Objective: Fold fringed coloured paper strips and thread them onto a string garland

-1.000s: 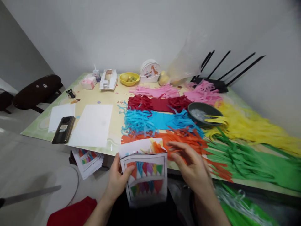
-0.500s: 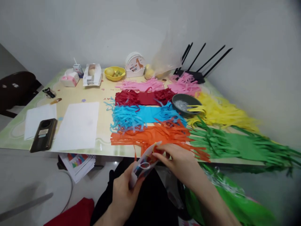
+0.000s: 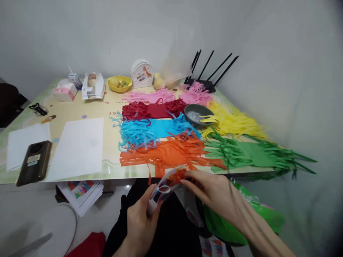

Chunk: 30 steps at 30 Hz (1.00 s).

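Observation:
Over my lap, my left hand [image 3: 142,216] is closed round the lower end of a small clear plastic pouch [image 3: 160,198] with a printed insert and a white ring mark. Orange paper strips [image 3: 177,175] show at the pouch's upper, open end. There my right hand [image 3: 214,189] has its thumb and fingers pinched together on the orange strips; its fingertips are partly hidden by the pouch. Just beyond, at the table's front edge, lies orange fringed paper [image 3: 171,151]. Blue fringed paper [image 3: 162,127] and dark red fringed paper [image 3: 157,110] lie in rows behind it.
Green [image 3: 252,153], yellow and pink fringed paper spread right and back. A dark bowl [image 3: 198,115] holds clear bits. Left are white sheets [image 3: 77,148] and a phone [image 3: 34,162]. Behind stand a yellow dish [image 3: 119,85] and a black router [image 3: 200,85]. A green bag [image 3: 227,223] hangs below.
The view has shifted, so the table items appear further left. My right hand has moved slightly at the pouch's mouth, and more of the orange strips shows there. My left hand keeps its hold.

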Tool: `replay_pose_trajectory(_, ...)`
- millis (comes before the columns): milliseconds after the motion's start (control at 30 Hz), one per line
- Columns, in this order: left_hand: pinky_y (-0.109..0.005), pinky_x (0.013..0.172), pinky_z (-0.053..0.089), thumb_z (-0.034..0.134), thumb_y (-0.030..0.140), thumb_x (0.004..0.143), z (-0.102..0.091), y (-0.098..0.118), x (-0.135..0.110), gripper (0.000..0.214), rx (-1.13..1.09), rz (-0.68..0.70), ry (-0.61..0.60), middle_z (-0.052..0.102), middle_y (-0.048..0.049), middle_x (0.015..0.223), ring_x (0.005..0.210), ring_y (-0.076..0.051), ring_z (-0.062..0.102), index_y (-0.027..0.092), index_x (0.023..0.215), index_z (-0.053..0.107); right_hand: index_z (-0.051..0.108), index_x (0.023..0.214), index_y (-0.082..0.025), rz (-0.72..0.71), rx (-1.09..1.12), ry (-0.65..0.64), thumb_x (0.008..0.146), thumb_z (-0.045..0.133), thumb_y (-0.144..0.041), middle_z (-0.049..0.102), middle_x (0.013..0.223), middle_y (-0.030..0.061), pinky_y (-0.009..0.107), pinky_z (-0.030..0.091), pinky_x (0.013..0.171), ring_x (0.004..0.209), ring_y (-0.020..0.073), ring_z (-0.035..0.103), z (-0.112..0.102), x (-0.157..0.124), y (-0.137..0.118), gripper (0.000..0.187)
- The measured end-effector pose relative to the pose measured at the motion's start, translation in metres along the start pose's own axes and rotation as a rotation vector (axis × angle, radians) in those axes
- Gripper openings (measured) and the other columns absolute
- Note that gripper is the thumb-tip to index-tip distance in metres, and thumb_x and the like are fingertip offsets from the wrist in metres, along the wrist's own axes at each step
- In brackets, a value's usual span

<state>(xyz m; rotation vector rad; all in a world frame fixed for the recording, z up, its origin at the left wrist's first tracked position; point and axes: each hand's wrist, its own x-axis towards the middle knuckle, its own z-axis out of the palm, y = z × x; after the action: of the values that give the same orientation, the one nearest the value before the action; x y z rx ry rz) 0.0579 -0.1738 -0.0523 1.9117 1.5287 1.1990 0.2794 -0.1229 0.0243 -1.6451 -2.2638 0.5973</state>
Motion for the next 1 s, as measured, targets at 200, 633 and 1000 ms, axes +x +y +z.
replay_pose_trajectory(200,-0.024,0.071,0.062,0.062,0.026,0.088,0.001,0.0,-0.005,0.033,-0.052,0.016,-0.038,0.077,-0.0067,0.103,0.083,-0.019,0.075,0.018,0.12,0.061,0.064,0.111,-0.022,-0.008,0.146,-0.069,0.091,0.058,-0.043,0.062,0.129,0.0114,0.027,0.051,0.064,0.073,0.0157,0.067,0.007,0.007,-0.01,0.03)
replay_pose_trajectory(633,-0.03,0.085,0.058,0.06,0.028,0.088,-0.001,-0.012,-0.015,0.035,-0.181,-0.198,-0.06,0.073,-0.0074,0.109,0.097,-0.02,0.071,0.021,0.122,0.06,0.065,0.092,-0.02,-0.141,0.359,-0.06,0.093,0.055,-0.035,0.069,0.089,0.0034,0.023,0.046,0.06,0.065,0.0119,0.06,0.006,0.018,-0.026,0.018)
replay_pose_trajectory(1000,-0.03,0.083,0.058,0.064,0.029,0.085,0.0,-0.009,-0.014,0.035,-0.165,-0.211,-0.03,0.073,-0.0074,0.103,0.092,-0.02,0.071,0.019,0.119,0.062,0.063,0.086,-0.018,-0.132,-0.154,0.292,0.096,0.049,-0.029,0.066,0.085,0.0065,0.028,0.044,0.065,0.075,0.0181,0.063,0.021,0.039,0.002,0.021)
